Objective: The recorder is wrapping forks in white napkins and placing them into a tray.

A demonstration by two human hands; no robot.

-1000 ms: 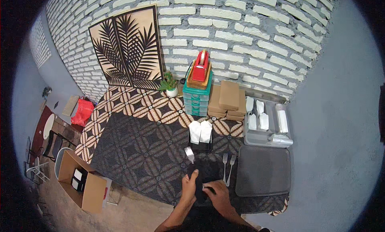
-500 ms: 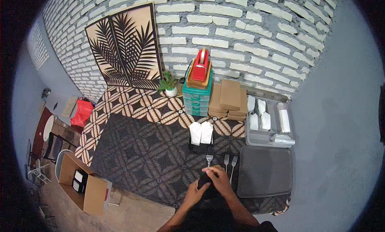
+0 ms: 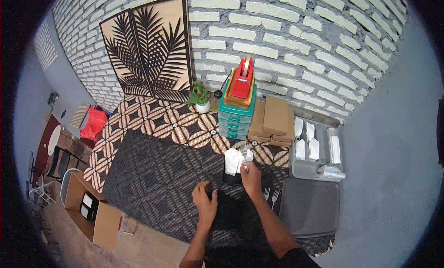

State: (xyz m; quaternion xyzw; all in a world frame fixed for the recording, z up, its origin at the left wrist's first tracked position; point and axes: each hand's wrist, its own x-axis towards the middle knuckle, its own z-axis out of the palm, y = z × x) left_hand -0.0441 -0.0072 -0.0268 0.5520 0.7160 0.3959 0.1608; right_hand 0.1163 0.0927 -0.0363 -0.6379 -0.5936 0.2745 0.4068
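Note:
My right hand (image 3: pixel 251 177) pinches a fork (image 3: pixel 243 151), its shiny head over white paper sleeves (image 3: pixel 232 162). The sleeves stand in a small black holder (image 3: pixel 231 178) on the dark mat. To the left and nearer me, my left hand (image 3: pixel 205 205) is curled, with dark cloth showing between thumb and fingers. This black cloth (image 3: pixel 227 211) spreads to the right of the hand, and its edges blend into the mat. Beside my right forearm lie two more forks (image 3: pixel 275 196), their handles partly hidden by the arm.
On the right are a flat grey tray (image 3: pixel 310 205) and a grey compartment tray (image 3: pixel 319 173) of white packets. Behind stand brown boxes (image 3: pixel 276 115), a green drawer unit (image 3: pixel 236 115) with a red tape dispenser (image 3: pixel 243 80), and a potted plant (image 3: pixel 202 103). An open carton (image 3: pixel 106 224) stands at lower left.
My right hand has carried the fork forward to the white sleeves. My left hand has moved left, away from the right one. The view has shifted slightly.

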